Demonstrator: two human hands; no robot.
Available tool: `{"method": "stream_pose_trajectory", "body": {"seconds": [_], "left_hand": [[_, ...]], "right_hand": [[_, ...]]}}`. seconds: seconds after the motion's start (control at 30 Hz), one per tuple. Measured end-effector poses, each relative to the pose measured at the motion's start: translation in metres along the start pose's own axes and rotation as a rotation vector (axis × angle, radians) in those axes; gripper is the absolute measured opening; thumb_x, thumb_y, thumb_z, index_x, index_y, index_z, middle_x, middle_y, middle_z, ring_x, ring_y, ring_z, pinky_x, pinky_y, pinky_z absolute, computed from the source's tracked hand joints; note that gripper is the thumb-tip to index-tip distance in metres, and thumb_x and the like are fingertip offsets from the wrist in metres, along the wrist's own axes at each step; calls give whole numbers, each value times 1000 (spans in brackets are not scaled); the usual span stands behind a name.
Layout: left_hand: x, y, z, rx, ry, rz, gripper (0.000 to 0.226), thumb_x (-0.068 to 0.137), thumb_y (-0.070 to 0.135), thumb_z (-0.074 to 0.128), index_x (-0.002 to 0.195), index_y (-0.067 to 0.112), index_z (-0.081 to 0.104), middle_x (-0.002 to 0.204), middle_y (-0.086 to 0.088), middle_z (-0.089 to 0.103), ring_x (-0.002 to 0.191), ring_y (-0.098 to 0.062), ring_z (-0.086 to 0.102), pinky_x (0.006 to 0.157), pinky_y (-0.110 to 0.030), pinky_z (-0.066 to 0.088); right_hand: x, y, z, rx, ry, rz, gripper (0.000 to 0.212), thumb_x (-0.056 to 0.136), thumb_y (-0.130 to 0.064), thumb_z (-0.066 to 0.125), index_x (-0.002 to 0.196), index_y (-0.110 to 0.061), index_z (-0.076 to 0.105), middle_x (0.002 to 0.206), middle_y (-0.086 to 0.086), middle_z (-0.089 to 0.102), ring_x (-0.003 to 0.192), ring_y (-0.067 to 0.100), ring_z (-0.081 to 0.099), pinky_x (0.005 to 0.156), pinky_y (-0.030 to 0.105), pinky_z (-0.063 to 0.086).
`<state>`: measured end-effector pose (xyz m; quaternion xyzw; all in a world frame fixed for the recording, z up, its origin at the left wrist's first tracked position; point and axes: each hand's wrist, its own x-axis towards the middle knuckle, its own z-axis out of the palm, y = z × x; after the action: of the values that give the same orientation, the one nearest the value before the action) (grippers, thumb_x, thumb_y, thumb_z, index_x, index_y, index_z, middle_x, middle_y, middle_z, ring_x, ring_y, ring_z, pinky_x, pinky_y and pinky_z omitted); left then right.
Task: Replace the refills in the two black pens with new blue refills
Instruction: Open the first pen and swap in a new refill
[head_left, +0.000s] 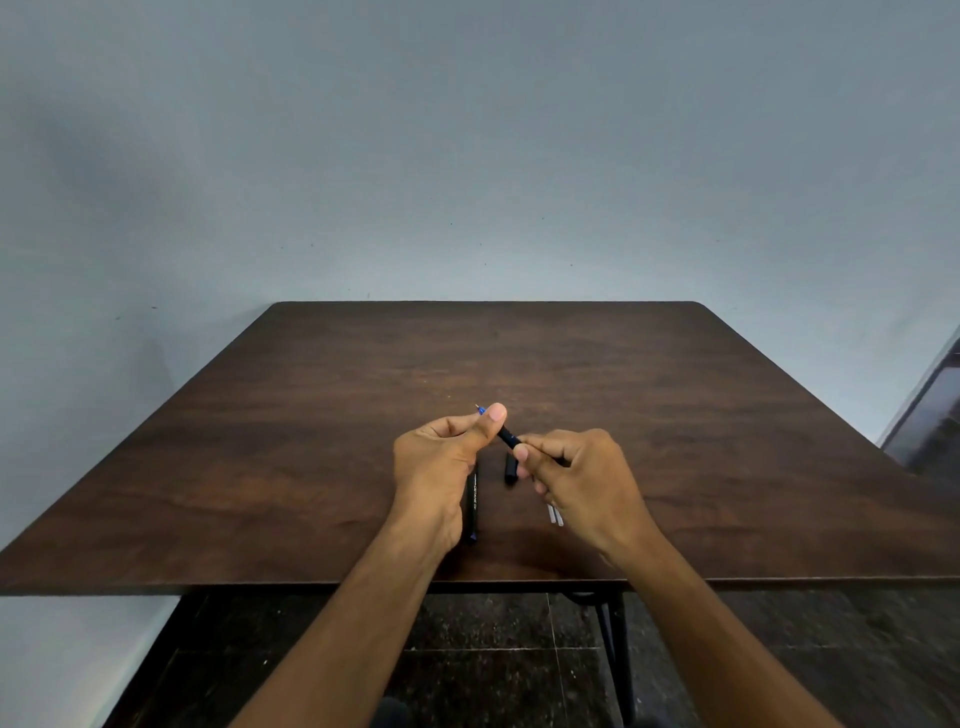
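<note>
Both my hands hold one black pen (508, 438) above the brown table (311, 415). My left hand (441, 457) pinches its front end, where a blue tip (480, 410) with a metal point sticks out past my thumb. My right hand (576, 470) grips the rear of the barrel. A second black pen (471, 506) lies on the table under my left wrist, partly hidden. A short black cap (511, 467) lies between my hands. Two pale refills (555, 514) poke out from under my right hand.
The table's front edge (311, 587) runs just under my forearms. Black metal table legs (615, 649) and a dark tiled floor show below. A grey wall rises behind the table. A dark object stands at the far right edge (930, 415).
</note>
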<state>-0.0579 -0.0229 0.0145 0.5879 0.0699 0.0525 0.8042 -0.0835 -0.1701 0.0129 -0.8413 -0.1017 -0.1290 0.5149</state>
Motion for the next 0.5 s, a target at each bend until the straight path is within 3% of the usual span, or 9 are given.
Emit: {"method": "stream_pose_trajectory", "body": {"seconds": [0.1,0.2,0.27,0.33,0.4,0.5], "left_hand": [[-1,-1,-2,-12,-45,-31,35,55,46,88,58,23,62,53,10,54,51,-3,47,55,-21,42],[-5,3,-5,0,-160,-62,55,65,52,83,104,16,72,81,6,65,71,-7,50,69,-28,40],[-5,6,-11,17,-264,-70,45,85,37,74,125,18,68,111,4,74,83,-5,59,74,-28,37],[-6,7,-17,78,-367,-45,28,99,20,59,126,20,69,122,6,74,98,-2,68,78,-31,34],[-7,5,-18,63,-361,-38,25,100,15,57,117,22,74,118,5,75,103,-4,69,77,-31,34],[-10,6,-13,-36,-220,-56,11,84,21,76,93,19,81,99,1,80,78,-1,67,69,-26,37]], "right_hand": [[-2,-2,1,-27,27,-13,29,97,-18,66,70,-10,73,60,-10,59,53,4,51,59,30,46],[-1,-1,0,-12,62,9,27,97,-19,66,74,-10,76,60,-13,61,53,3,53,58,36,49],[0,-2,-2,0,64,22,26,97,-18,66,75,-9,77,62,-10,61,54,8,54,59,41,50],[0,-2,-2,6,49,26,27,97,-18,65,74,-9,76,60,-6,60,52,9,52,55,40,48],[0,-2,-1,28,24,34,27,97,-17,66,74,-10,77,57,-7,61,50,6,51,53,34,44],[-1,-4,1,64,7,40,24,97,-16,66,77,-10,78,57,-14,64,48,1,53,52,22,43]]}}
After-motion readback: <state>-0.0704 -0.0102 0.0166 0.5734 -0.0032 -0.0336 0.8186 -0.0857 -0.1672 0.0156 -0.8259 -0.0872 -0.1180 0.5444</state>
